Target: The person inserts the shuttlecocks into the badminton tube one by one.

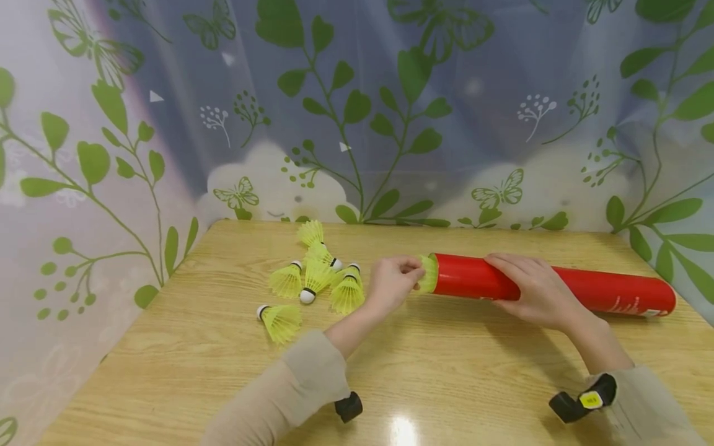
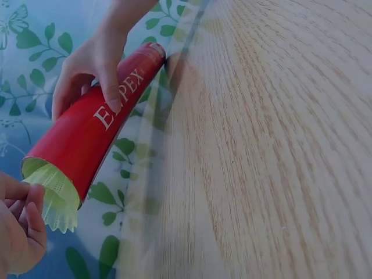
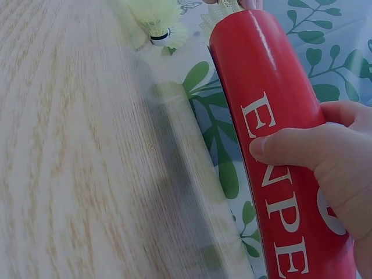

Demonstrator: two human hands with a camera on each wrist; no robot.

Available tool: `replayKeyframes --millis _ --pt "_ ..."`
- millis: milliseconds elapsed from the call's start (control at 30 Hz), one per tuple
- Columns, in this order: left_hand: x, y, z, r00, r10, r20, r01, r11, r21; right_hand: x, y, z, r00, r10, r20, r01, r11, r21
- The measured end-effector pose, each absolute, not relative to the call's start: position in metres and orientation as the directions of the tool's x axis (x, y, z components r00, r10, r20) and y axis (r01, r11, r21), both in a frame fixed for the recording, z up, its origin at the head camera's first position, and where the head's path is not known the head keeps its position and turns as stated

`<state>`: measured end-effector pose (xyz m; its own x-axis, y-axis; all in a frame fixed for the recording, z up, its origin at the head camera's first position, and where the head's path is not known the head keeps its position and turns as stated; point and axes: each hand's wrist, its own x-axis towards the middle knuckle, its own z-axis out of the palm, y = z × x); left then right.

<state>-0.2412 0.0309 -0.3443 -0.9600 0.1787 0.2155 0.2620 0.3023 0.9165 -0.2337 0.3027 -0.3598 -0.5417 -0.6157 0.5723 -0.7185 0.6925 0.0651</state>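
Note:
A long red tube (image 1: 608, 290) with white lettering is held nearly level above the table, its mouth facing left. My right hand (image 1: 534, 290) grips it around the middle; in the right wrist view the thumb (image 3: 279, 148) lies across the letters. At the mouth, my left hand (image 1: 393, 282) pinches the skirt of a yellow shuttlecock (image 1: 428, 274) between thumb and fingertips. Part of that shuttlecock's skirt sticks out of the tube, as the left wrist view shows (image 2: 55, 195); the rest is hidden inside.
Several yellow shuttlecocks (image 1: 316, 277) with white heads lie in a loose cluster left of my left hand. One shuttlecock (image 1: 281, 322) lies apart, nearer the front. Behind the wooden table (image 1: 446, 384) hangs a leaf-patterned curtain (image 1: 379, 155).

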Motion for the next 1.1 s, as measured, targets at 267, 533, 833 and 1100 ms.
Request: replayKeyframes --millis 267,533,833,1100 --pt "-0.241 0.036 -0.343 -0.933 0.215 0.289 0.348 0.33 0.877 -0.235 0.301 -0.359 -0.549 -0.606 0.575 -0.709 0.702 0.064" --pt "-0.24 0.04 -0.343 -0.934 0.233 0.273 0.339 0.325 0.883 -0.235 0.3 -0.36 -0.549 -0.603 0.579 -0.704 0.707 0.068" --pt "-0.244 0.044 -0.347 -0.948 0.221 0.229 0.283 0.254 0.925 -0.235 0.301 -0.358 -0.544 -0.607 0.579 -0.711 0.701 0.066" --pt "-0.245 0.048 -0.352 -0.953 0.223 0.205 0.253 0.214 0.943 -0.233 0.302 -0.36 -0.553 -0.598 0.58 -0.707 0.706 0.054"
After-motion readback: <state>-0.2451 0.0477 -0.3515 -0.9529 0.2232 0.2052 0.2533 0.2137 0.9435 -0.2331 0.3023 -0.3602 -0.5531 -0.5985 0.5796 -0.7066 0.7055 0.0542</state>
